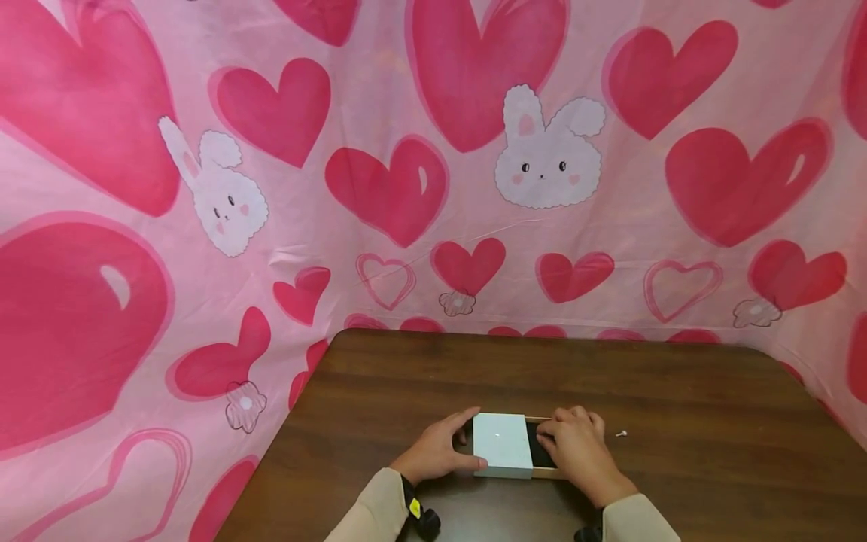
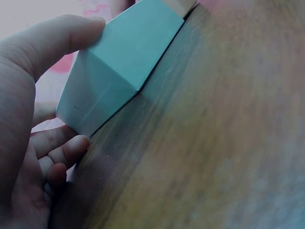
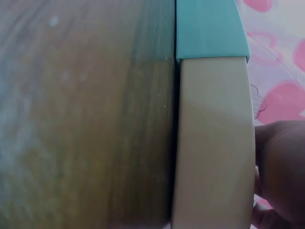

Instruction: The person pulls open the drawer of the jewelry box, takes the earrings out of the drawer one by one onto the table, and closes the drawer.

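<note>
A flat box lies on the table, its pale blue-white sleeve (image 1: 503,444) partly slid off a tan inner drawer (image 3: 214,143). Black lining (image 1: 540,444) shows in the drawer's uncovered part. My left hand (image 1: 436,449) grips the sleeve's left end, thumb on the near side and fingers around the far corner. Over the drawer's right part is my right hand (image 1: 579,448), fingers bent with tips down at the black lining. Its palm hides the drawer's right end, and I cannot tell whether the fingers pinch something there.
A small white earbud-like piece (image 1: 622,433) lies on the brown wooden table (image 1: 711,467), just right of my right hand. Behind and to the left hangs a pink cloth (image 1: 467,188) with hearts and rabbits, meeting the table's back edge.
</note>
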`<state>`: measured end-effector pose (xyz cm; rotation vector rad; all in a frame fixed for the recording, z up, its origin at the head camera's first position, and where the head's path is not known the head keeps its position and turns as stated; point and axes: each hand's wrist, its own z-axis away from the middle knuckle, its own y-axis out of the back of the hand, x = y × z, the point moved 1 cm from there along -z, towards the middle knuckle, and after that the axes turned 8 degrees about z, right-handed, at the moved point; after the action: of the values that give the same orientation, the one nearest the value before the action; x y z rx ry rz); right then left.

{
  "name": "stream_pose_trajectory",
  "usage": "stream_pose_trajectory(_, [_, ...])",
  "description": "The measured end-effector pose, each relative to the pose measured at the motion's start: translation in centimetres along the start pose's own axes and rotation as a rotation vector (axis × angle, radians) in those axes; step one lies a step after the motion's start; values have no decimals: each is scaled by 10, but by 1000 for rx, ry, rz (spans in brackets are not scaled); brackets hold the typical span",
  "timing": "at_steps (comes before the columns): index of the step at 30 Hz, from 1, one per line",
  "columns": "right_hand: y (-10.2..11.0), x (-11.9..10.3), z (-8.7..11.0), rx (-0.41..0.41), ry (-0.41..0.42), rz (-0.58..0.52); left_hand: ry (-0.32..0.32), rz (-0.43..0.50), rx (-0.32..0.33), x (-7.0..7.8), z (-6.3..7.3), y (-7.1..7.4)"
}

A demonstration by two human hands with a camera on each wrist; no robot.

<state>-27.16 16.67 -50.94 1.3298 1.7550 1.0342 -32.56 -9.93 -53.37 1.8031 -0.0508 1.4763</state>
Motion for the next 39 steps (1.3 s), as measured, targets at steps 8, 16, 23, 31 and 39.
stream_pose_trajectory(8, [-1,-1,-1,8,26,-5,-11,-12,4,0,1,0])
stream_pose_trajectory(16, [0,-1,-4,-28,55,-6,-2,-22,11,-1,1,-1])
stream_pose_trajectory(23, [0,0,-5,-17,70,-3,-10,-38,13,1,0,0])
stream_pose_trajectory(31, [-1,2,-5,-6,73,-14,6,-5,5,3,0,1])
stream_pose_trajectory(39, [0,2,-6,-18,57,-31,9,-9,9,2,0,0])
